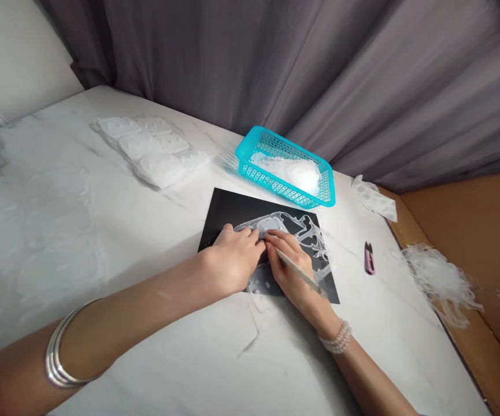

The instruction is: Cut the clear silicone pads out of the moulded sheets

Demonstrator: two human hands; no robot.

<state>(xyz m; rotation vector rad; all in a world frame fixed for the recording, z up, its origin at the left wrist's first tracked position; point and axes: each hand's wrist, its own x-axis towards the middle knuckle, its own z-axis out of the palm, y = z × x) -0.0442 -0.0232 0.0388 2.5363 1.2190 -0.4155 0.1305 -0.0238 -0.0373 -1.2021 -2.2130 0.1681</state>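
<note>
A translucent, rubbery-looking silicone sheet (271, 224) with looping cut-out edges lies on a black mat (228, 205). My left hand (236, 257) rests on its left part, fingers bent and pressing on it, thumb and index finger close to my other fingertips. In my right hand (291, 266) is a slim grey-beige stick-like tool (299, 270), slanting back toward the wrist. Its tip is hidden between the fingertips at the sheet. Small pale pieces (260, 284) show on the mat below the hands, and a thin strand (256, 329) trails onto the table.
Behind the mat stands a turquoise basket (284, 193) holding white material. Clear sheets (154, 147) lie at the back left, more (50, 242) at left. Pink-handled thread snips (369, 260) lie right of the mat. Scrap strands (443, 280) hang over the table's right edge beside cardboard (475, 225).
</note>
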